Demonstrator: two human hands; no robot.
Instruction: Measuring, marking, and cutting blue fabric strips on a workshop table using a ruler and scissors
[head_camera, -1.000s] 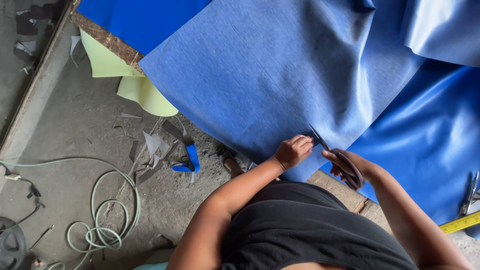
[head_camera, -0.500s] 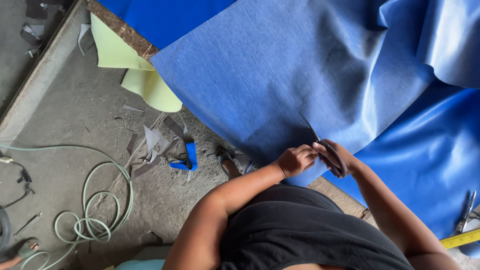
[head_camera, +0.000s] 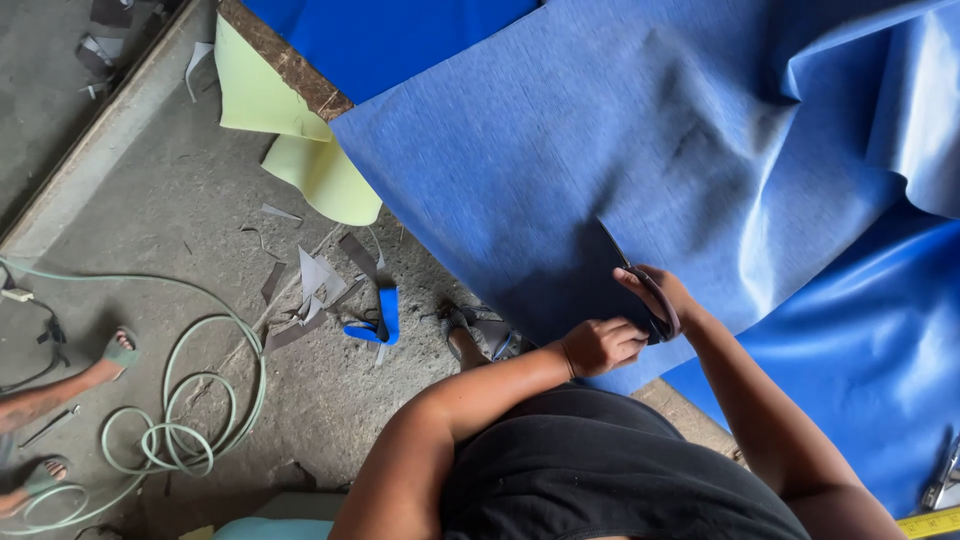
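Scissors with dark looped handles and a thin dark blade (head_camera: 640, 290) sit in the right hand (head_camera: 655, 298), whose fingers pass through the loops in a closed grip; the blade points up and away from the body, lying on the large sheet of matte blue fabric-backed material (head_camera: 600, 150). That sheet is spread over the tabletop (head_camera: 290, 65), its near edge hanging toward the person's waist, with a glossier blue layer (head_camera: 880, 350) under it at the right. The right forearm runs up from the lower right, wrist bent inward over the sheet. The left hand (head_camera: 600, 345) is curled into a narrow pinching grip on the sheet's near edge, just beside the right hand and almost touching it, the left arm bent at the elbow across the dark top. Compared with half a second ago, the two hands have stayed close together, and the scissors have turned more upright, the blade reaching farther into the sheet; a second ago the hands were apart. On the concrete floor (head_camera: 180, 200) lie pale yellow-green sheets (head_camera: 300, 160), grey scraps, a small blue offcut (head_camera: 385, 318) and a coiled pale green hose (head_camera: 180, 420). Another person's feet show at the left edge.
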